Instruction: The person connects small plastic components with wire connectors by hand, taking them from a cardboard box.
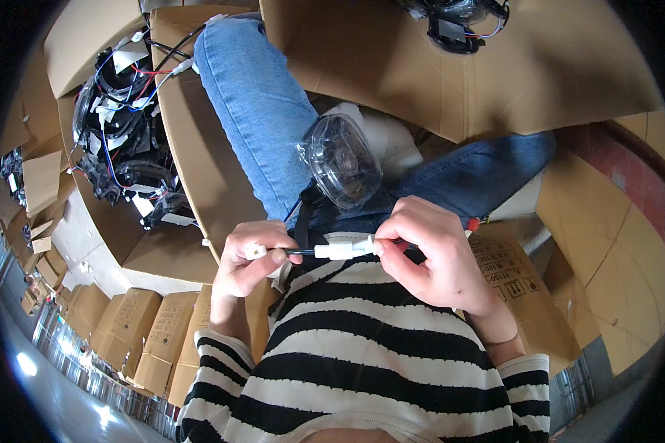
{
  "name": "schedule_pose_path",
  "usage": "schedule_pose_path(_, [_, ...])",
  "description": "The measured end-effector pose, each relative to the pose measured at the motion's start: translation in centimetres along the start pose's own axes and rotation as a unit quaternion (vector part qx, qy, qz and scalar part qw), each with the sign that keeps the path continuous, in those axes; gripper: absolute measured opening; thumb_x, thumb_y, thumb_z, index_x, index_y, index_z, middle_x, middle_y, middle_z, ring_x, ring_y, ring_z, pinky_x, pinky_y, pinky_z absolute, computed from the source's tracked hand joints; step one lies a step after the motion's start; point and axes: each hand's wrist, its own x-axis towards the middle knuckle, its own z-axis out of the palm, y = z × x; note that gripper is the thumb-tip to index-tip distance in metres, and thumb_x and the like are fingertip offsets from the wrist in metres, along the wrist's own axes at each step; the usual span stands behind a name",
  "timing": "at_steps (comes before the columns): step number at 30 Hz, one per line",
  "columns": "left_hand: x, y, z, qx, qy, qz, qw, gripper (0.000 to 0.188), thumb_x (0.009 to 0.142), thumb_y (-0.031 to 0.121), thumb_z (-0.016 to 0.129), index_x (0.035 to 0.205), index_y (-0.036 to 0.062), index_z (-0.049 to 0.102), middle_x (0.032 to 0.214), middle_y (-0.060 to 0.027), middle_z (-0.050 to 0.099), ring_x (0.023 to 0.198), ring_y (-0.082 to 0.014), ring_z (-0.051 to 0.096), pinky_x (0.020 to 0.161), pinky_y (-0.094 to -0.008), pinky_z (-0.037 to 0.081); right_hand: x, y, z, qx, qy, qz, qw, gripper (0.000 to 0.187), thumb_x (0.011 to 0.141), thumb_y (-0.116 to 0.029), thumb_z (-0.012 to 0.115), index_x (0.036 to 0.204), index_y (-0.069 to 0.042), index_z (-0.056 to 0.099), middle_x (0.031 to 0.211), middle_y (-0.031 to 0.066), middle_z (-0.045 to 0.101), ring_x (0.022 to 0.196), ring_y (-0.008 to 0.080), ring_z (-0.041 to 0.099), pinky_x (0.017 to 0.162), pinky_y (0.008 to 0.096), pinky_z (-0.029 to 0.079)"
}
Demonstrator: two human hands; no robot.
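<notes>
My left hand (255,258) pinches a black cable (295,252) in front of my striped top. A small white plug (256,252) sticks out between its fingers. To the right, the cable runs into a white tubular connector (343,249), whose far end my right hand (432,251) grips between thumb and forefinger. Beyond the hands, a round lamp with a clear, film-like cover (343,161) rests between my legs. A dark lead drops from the lamp toward my left hand. Part of the cable is hidden by the fingers of both hands.
An open carton (192,170) at left holds several black lamp units (125,140) with red and blue wires. Another lamp unit (457,29) lies in the large carton (391,66) ahead. Closed cartons (159,340) line the lower left; a printed carton (517,284) stands at right.
</notes>
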Motion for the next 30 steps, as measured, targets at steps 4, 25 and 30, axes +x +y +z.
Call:
schedule_pose_path(4, [0.5, 0.3, 0.4, 0.072, -0.028, -0.015, 0.997, 0.009, 0.073, 0.005, 0.052, 0.072, 0.0007, 0.06, 0.06, -0.0055, 0.056, 0.053, -0.0148, 0.047, 0.049, -0.027, 0.035, -0.3, 0.3, 0.4, -0.027, 0.053, -0.02, 0.998, 0.013, 0.065, 0.001, 0.059, 0.07, -0.003, 0.048, 0.062, 0.0078, 0.046, 0.056, 0.0246, 0.048, 0.049, 0.0328, 0.037])
schedule_pose_path(25, [-6.6, 10.4, -0.1, -0.121, 0.316, 0.352, 0.873, 0.024, 0.079, 0.015, 0.054, 0.094, -0.0032, 0.057, 0.088, -0.0145, 0.058, 0.078, -0.0187, 0.056, 0.062, -0.024, 0.043, -4.4, 5.1, -3.2, 0.052, 0.048, 0.084, 0.994, 0.007, 0.08, -0.002, 0.046, 0.075, 0.0, 0.048, 0.066, 0.0015, 0.045, 0.06, 0.0074, 0.04, 0.056, 0.0195, 0.033])
schedule_pose_path(30, [-11.6, 11.3, 0.0, 0.04, 0.493, 0.356, 0.793, 0.019, 0.083, 0.013, 0.05, 0.094, -0.0006, 0.056, 0.081, -0.0072, 0.057, 0.059, -0.006, 0.044, 0.051, -0.0189, 0.036, -3.4, 7.2, -2.3, 0.041, -0.074, 0.066, 0.994, 0.009, 0.082, -0.004, 0.044, 0.074, -0.002, 0.048, 0.06, -0.0012, 0.043, 0.055, 0.0048, 0.037, 0.05, 0.018, 0.029])
